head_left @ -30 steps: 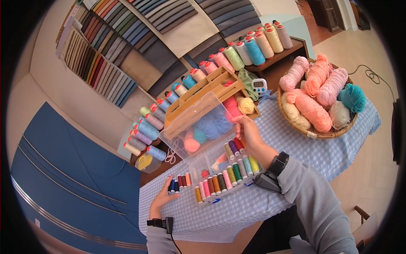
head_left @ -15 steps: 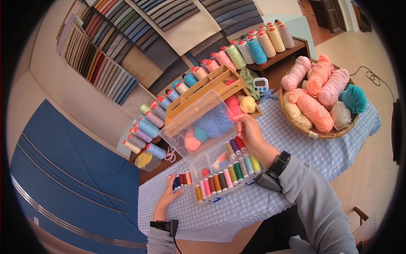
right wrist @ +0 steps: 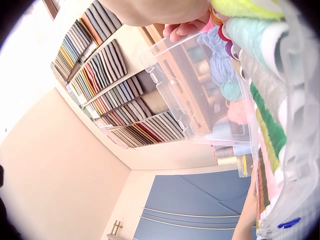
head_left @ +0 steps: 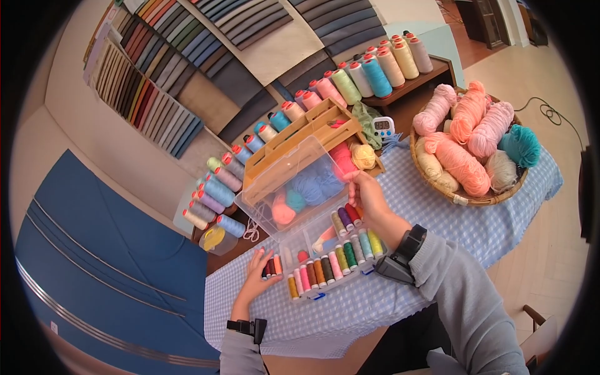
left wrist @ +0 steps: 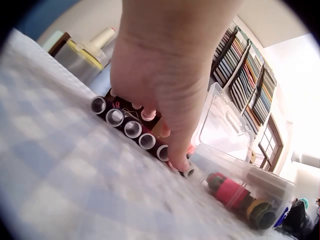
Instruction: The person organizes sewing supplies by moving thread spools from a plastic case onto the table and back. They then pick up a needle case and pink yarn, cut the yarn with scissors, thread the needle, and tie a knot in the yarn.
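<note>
My left hand reaches over a short row of small thread spools, fingers extended along their far side. In the left wrist view, the thumb touches the end spool nearest the box, and the white spool ends face the camera. A clear plastic box of colourful thread spools lies just right of that hand, its lid raised. With bent fingers, my right hand pinches the lid's upper right corner. Inside the box, several spools line the near compartment.
Behind the lid stands a wooden organizer with yarn balls. A wicker basket of yarn skeins sits at right, near a small timer. Thread cones line the back shelf. A checkered cloth covers the table.
My left hand has shifted right towards the box and now covers the dark blue spools that showed before. My right hand stays at the lid, which remains raised.
</note>
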Demonstrator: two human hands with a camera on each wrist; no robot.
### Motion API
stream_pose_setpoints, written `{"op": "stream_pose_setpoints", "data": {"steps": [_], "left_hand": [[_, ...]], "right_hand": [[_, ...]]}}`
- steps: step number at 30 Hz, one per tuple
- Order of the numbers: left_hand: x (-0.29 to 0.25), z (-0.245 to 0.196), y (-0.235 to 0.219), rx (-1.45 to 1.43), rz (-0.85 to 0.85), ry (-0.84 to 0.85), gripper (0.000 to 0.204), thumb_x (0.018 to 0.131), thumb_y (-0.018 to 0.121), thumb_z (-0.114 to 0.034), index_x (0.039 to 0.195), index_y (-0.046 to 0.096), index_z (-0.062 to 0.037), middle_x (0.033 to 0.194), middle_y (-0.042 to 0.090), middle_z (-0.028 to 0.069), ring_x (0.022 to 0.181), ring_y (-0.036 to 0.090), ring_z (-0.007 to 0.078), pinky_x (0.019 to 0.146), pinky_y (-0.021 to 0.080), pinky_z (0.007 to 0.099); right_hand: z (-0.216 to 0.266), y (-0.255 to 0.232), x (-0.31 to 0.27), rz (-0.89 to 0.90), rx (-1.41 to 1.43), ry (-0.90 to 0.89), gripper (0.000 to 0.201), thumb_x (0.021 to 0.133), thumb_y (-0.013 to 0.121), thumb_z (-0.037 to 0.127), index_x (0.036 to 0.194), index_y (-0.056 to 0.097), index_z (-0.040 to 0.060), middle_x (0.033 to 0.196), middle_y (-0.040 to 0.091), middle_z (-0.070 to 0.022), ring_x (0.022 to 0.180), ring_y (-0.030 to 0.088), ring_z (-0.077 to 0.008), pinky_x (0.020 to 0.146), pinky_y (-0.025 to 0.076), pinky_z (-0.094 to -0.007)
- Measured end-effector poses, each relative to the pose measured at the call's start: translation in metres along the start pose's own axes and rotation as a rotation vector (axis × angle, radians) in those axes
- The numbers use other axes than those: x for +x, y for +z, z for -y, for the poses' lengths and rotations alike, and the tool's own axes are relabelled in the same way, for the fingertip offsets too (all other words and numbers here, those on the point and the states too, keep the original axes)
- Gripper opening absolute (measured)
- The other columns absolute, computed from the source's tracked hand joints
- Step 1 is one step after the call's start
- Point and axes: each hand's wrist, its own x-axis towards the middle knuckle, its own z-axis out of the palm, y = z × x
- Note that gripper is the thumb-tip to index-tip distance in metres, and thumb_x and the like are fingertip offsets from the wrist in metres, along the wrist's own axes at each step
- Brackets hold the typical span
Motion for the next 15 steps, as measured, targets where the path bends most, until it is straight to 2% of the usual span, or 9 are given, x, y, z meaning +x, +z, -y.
{"op": "stream_pose_setpoints", "data": {"steps": [2,8,13,15], "left_hand": [[0.003,0.005,0.006,-0.060,0.042,0.025,0.071,0.071,0.072,-0.029,0.131,0.039,-0.0125,0.138,0.029,0.0170,0.130,0.022,0.0318,0.104,0.019,0.0399],[0.002,0.001,0.009,-0.126,0.007,0.016,0.071,0.071,0.071,-0.026,0.131,0.038,-0.0096,0.135,0.033,0.0151,0.125,0.029,0.0307,0.103,0.022,0.0373],[0.001,0.010,0.012,-0.053,0.016,0.035,0.075,0.071,0.070,-0.025,0.134,0.033,-0.0096,0.137,0.030,0.0152,0.128,0.025,0.0305,0.104,0.019,0.0389],[0.005,-0.004,0.008,0.015,0.021,0.048,0.077,0.071,0.070,-0.023,0.135,0.030,-0.0095,0.138,0.028,0.0151,0.130,0.023,0.0303,0.105,0.017,0.0401]], "right_hand": [[0.000,0.000,0.001,-0.008,0.003,0.002,0.023,0.082,0.034,0.011,0.089,0.054,0.0033,0.054,0.046,-0.0002,0.043,0.042,-0.0087,0.041,0.033,-0.0210],[-0.002,-0.001,0.001,0.000,-0.010,-0.008,0.023,0.082,0.033,0.011,0.090,0.054,0.0035,0.055,0.046,-0.0002,0.044,0.042,-0.0089,0.041,0.034,-0.0213],[0.000,-0.001,0.000,0.003,-0.020,-0.005,0.023,0.083,0.033,0.012,0.090,0.054,0.0032,0.056,0.046,-0.0002,0.044,0.042,-0.0088,0.041,0.034,-0.0214],[0.001,0.000,-0.001,0.003,-0.009,-0.002,0.023,0.083,0.033,0.012,0.090,0.054,0.0031,0.056,0.046,-0.0003,0.044,0.042,-0.0089,0.041,0.034,-0.0214]]}}
